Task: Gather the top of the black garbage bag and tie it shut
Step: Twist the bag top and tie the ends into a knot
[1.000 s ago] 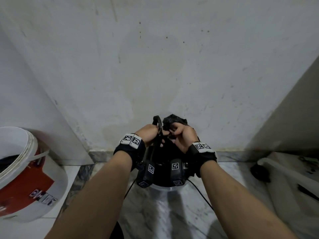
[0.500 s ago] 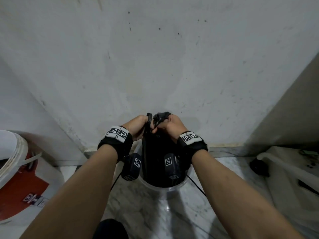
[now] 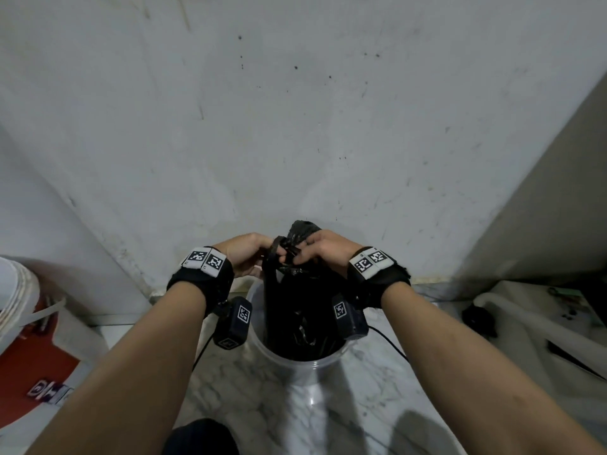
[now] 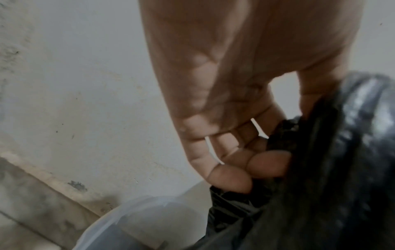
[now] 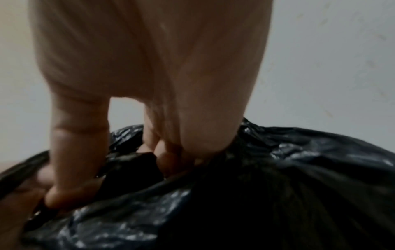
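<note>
Both hands pinching the bag neck above the bin, knot in progress.

Bag [image 3: 297,310] sits in a clear bin [image 3: 297,357] on the marble floor by the wall; its top is bunched and pulled up between the hands. Left hand [image 3: 244,254] has fingers curled round one strand; right hand [image 3: 323,251] w/ thumb and fingers clamped on the other; hands nearly touching. Whether a loop is already crossed: can't tell, plastic too dark/blurred. To do it well, I'd say: keep the neck twisted tight, grip low near the gather, cross the ends, pull outward evenly so thin film doesn't tear, keep the bag seated in the bin. Writing: wrist tags show only square b/w codes; red-and-white bucket [image 3: 39,349] at left has a label, letters unreadable.
</note>
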Available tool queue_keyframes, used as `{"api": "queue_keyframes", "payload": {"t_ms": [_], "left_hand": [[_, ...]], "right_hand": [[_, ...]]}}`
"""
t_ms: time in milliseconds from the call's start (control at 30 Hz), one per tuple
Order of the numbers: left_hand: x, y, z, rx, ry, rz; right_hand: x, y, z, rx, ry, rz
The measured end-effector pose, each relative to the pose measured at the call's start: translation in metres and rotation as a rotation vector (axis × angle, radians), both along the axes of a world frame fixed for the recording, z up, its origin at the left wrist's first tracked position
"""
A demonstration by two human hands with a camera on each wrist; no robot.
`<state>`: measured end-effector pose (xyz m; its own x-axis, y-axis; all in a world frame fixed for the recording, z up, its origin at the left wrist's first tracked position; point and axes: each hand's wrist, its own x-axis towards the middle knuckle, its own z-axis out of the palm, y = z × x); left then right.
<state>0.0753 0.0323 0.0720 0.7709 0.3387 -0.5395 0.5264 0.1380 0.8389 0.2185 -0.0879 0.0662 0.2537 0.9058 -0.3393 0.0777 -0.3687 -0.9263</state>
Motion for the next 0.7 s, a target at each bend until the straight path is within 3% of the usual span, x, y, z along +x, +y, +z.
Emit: {"api": "queue_keyframes", "payload": {"t_ms": [100, 200, 267, 467, 567, 633, 700], "left_hand": [[-0.003, 0.003, 0.001, 0.096, -0.014, 0.003], [-0.003, 0.004, 0.002, 0.159, -0.053, 0.049], [-0.001, 0.002, 0.002, 0.202, -0.075, 0.08], [-0.011, 0.011, -0.002, 0.285, -0.074, 0.26], [-0.017, 0.014, -0.008, 0.288, -0.056, 0.259], [-0.017, 0.013, -0.012, 0.311, -0.05, 0.246], [-0.016, 0.012, -0.015, 0.341, -0.053, 0.26]], "right_hand": [[0.008, -0.014, 0.004, -0.013, 0.01, 0.072], [0.017, -0.02, 0.005, 0.075, 0.229, 0.053], [0.018, -0.022, 0.004, 0.112, 0.276, 0.05], [0.039, -0.042, -0.004, 0.159, 0.195, -0.099], [0.049, -0.053, -0.012, 0.15, 0.155, -0.162], [0.049, -0.055, -0.018, 0.092, 0.127, -0.116], [0.045, -0.053, -0.018, 0.01, -0.038, 0.001]]}}
